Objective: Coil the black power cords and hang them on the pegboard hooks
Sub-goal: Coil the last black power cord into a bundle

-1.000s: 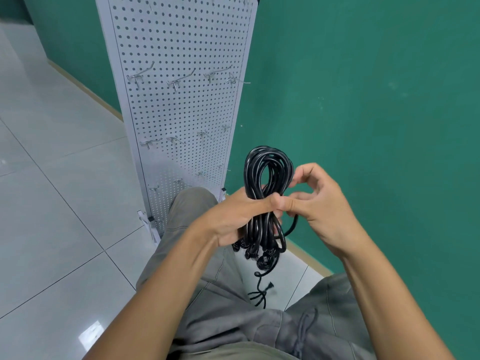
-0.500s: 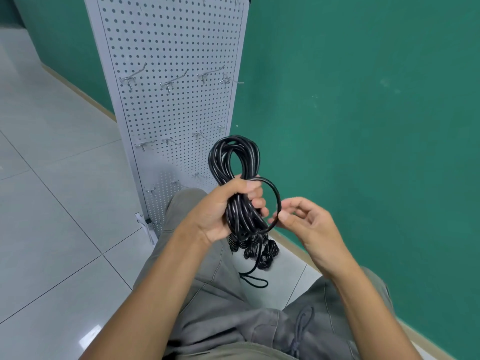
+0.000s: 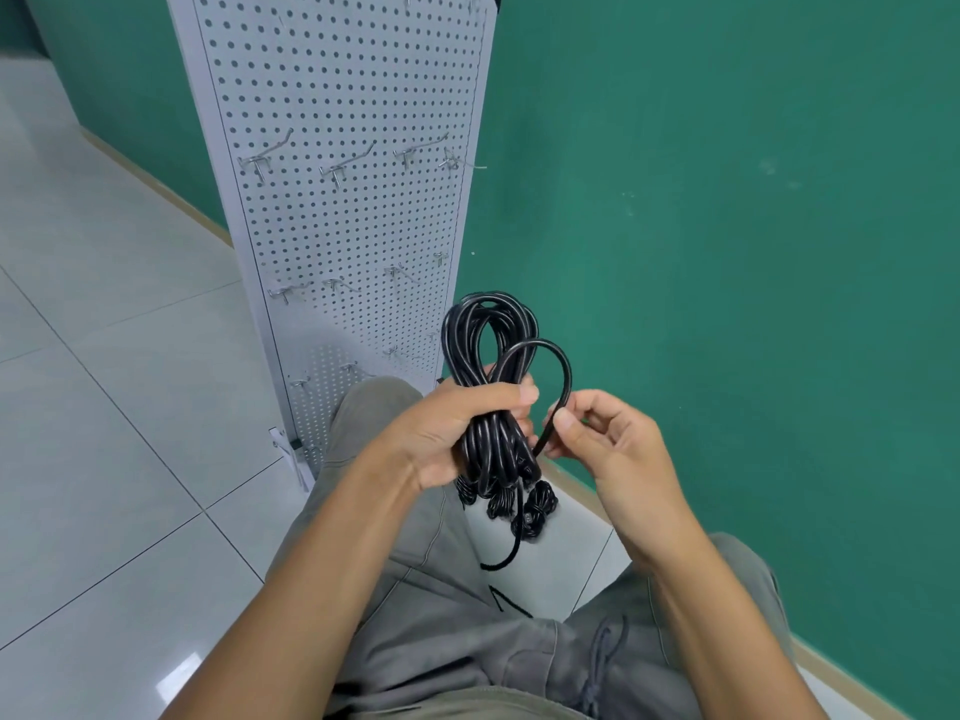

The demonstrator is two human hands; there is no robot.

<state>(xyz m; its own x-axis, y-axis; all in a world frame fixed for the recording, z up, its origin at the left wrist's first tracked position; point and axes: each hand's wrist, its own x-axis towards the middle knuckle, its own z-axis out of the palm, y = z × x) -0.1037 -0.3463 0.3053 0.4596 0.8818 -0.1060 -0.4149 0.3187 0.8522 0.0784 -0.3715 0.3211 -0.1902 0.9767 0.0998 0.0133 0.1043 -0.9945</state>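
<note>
Cord bundle at frame centre, gripped by left hand, fingers curled round middle. Loose loop pinched between right hand thumb and forefinger. Pegboard with bare hooks upper centre.

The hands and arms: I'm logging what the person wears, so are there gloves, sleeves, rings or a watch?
Both the left hand and the right hand are bare: no gloves, rings or watch show. The forearms carry no sleeves as far as the frame shows.
</note>
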